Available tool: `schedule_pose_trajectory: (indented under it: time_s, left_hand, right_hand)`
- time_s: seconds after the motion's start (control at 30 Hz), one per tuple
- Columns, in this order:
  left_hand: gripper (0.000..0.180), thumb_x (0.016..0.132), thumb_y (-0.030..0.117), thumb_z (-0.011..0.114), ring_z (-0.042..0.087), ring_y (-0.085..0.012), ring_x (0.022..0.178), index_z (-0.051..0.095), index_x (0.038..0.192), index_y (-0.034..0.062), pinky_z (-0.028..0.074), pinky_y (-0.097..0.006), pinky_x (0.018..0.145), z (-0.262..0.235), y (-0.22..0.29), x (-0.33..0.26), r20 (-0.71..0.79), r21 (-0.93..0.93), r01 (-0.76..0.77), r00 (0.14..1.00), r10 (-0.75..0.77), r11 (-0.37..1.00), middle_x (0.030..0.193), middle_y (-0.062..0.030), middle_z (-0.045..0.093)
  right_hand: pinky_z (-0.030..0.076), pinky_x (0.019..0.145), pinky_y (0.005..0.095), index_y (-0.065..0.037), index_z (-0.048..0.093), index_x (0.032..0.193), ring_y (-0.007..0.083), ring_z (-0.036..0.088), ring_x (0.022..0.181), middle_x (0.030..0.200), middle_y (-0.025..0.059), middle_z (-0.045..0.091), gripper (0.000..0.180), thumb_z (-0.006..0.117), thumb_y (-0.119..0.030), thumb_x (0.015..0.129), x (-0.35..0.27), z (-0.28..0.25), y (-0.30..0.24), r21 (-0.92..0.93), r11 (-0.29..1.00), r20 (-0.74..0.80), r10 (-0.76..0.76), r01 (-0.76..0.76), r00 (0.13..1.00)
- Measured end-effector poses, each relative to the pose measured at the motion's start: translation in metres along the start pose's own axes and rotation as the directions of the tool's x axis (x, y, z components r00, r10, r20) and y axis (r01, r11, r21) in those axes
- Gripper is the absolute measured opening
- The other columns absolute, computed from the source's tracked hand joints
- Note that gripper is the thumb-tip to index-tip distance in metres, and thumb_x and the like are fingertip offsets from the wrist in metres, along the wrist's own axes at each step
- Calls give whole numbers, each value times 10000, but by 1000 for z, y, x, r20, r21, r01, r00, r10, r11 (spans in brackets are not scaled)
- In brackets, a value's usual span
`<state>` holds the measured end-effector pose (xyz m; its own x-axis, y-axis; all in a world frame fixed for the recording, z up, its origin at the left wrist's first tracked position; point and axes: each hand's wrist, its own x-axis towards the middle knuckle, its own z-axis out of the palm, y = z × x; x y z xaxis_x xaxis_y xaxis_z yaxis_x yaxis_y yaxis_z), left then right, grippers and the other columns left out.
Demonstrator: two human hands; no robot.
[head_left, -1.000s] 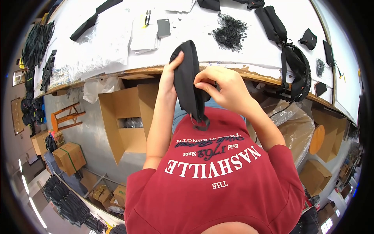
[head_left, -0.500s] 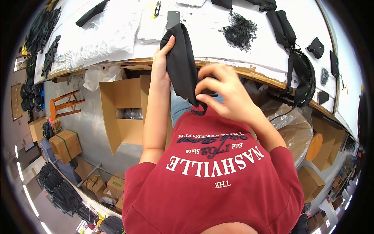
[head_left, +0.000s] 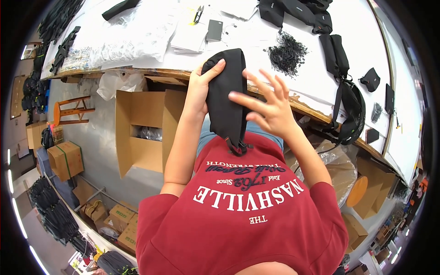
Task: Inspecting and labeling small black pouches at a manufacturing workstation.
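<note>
A long black fabric pouch (head_left: pixel 223 101) hangs in front of my shirt, below the table's near edge. My left hand (head_left: pixel 201 91) grips its upper left side, with the thumb lying over the front and the other fingers behind. At the pouch's lower end is a small strap loop (head_left: pixel 237 149). Beside its right edge is my right hand (head_left: pixel 274 107), fingers spread apart, the index fingertip over the pouch's front. Whether that fingertip presses on the fabric, I cannot tell.
On the white table (head_left: pixel 181 60) lie a heap of thin black cords (head_left: pixel 288 54), a dark grey card (head_left: pixel 214 30), thread snips (head_left: pixel 198 14) and plastic bags (head_left: pixel 133 43). A black strapped bag (head_left: pixel 352 112) hangs over the edge. An open carton (head_left: pixel 146 107) stands below left.
My right hand has gone from bent fingers near the pouch's lower right edge to spread fingers higher up. The pouch and my left hand have shifted slightly right and down in view.
</note>
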<state>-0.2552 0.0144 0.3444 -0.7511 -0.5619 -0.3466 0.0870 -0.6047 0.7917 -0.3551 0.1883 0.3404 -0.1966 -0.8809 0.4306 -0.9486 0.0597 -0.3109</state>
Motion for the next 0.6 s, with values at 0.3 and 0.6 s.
schedule_pose_trajectory:
  time_s: [0.3, 0.6]
  left_hand:
    - [300, 841, 210, 634, 635, -140, 693, 583, 1036, -11, 529, -245, 606, -8, -14, -1, 170, -255, 301, 949, -264, 919, 867, -90, 648]
    - [357, 916, 296, 520, 594, -207, 954, 530, 1127, 9, 492, -332, 829, -20, -23, 12, -26, -365, 129, 989, -149, 922, 1052, -107, 606]
  right_hand:
    - [175, 1055, 423, -201, 624, 1159, 306, 285, 1291, 1376, 131, 388, 447, 368, -476, 918, 2, -4, -11, 81, 990, -44, -115, 118, 992]
    - [252, 965, 391, -350, 518, 1241, 221, 354, 1195, 1298, 16, 421, 699, 732, -398, 577, 13, -17, -32, 3, 1000, 103, 24, -24, 994]
